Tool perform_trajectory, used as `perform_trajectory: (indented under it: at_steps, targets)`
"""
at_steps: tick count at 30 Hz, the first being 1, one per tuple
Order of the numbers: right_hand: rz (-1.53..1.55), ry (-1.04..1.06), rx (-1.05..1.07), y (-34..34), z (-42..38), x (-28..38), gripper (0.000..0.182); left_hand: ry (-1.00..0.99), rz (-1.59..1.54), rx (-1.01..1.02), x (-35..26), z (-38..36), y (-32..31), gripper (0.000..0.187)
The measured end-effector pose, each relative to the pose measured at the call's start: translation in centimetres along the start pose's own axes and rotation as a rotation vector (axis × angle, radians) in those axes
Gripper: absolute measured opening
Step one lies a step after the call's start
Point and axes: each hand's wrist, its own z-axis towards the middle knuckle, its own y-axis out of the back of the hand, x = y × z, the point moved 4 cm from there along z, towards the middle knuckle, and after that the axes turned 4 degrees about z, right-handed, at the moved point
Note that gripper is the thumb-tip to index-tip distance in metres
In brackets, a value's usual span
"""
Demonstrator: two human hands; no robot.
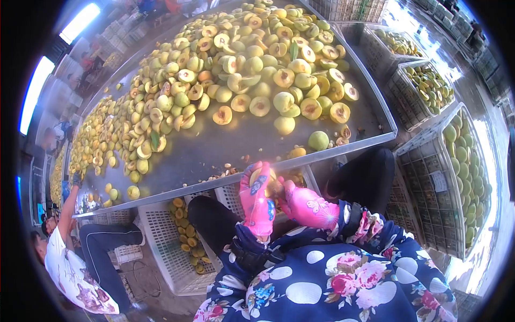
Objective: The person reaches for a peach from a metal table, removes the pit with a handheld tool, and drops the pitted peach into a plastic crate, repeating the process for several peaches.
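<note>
My left hand [256, 199], in a pink glove, is closed around a yellow-green peach half [272, 177] just below the near rim of the metal table [214, 184]. My right hand [312, 206], in a matching patterned pink glove, is beside it with fingers curled and thumb drawn in, close against the fruit. Whatever its fingers pinch is hidden by glare and the glove. Beyond both hands, a large heap of peach halves [236, 64] covers much of the table, many cut side up.
Pits and scraps [228, 170] lie along the near edge. Below left stands a white crate [161, 247] with peach halves. More filled crates [434, 182] line the right. A co-worker [80, 263] sits at left, a gloved hand on the table.
</note>
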Motion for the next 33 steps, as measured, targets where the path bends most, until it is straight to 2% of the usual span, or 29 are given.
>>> perform_trajectory:
  at_steps: [2, 7, 9, 10, 12, 14, 17, 22, 24, 26, 29, 32, 33]
  targets:
    - [-0.205, 0.118, 0.018, -1.6, 0.4, -0.4, 0.023, -0.043, 0.023, -0.035, 0.5, 0.5, 0.6, 0.022]
    - [-0.464, 0.351, -0.186, -5.4, 0.2, -1.3, 0.022, -0.030, 0.095, -0.123, 0.8, 0.9, 1.3, 0.020]
    - [-0.552, 0.367, -0.160, -7.6, -0.2, -1.6, 0.022, -0.018, 0.110, -0.149, 0.9, 1.0, 1.7, 0.017]
    - [-0.627, 0.351, -0.081, -7.9, 0.1, -1.3, 0.022, -0.025, 0.132, -0.160, 1.0, 1.2, 2.0, 0.016]
    - [-0.312, 0.165, -0.013, -7.2, 0.2, -1.8, 0.023, -0.037, 0.136, -0.152, 1.1, 1.3, 2.1, 0.014]
    - [0.472, -0.177, -0.039, -2.7, 0.6, -1.4, 0.027, -0.041, 0.103, -0.119, 0.7, 0.8, 1.6, 0.013]
    - [0.267, -0.120, -0.070, -4.0, 0.7, -1.6, 0.025, -0.084, 0.124, -0.134, 0.9, 1.0, 2.0, 0.014]
    - [0.135, 0.036, -0.072, -4.6, 0.6, -0.6, 0.025, -0.062, 0.164, -0.185, 0.7, 0.6, 1.6, 0.017]
    - [0.361, -0.082, -0.016, -3.9, 0.4, -0.6, 0.026, -0.043, 0.138, -0.158, 0.6, 0.2, 1.6, 0.020]
    - [0.860, -0.372, 0.102, -0.8, 0.9, -0.2, 0.029, -0.029, 0.044, -0.092, 0.3, 0.1, 1.6, 0.022]
    - [0.726, -0.376, -0.077, 0.6, 0.3, 0.3, 0.034, 0.151, -0.161, -0.024, -1.2, -0.8, 0.6, 0.023]
    - [0.938, -0.533, -0.062, 2.0, -0.1, 1.4, 0.038, 0.144, -0.067, 0.093, -2.0, -1.6, 0.3, 0.031]
    - [0.924, -0.513, -0.072, 2.4, 0.0, 1.6, 0.036, 0.143, -0.034, 0.137, -2.2, -1.7, 0.0, 0.036]
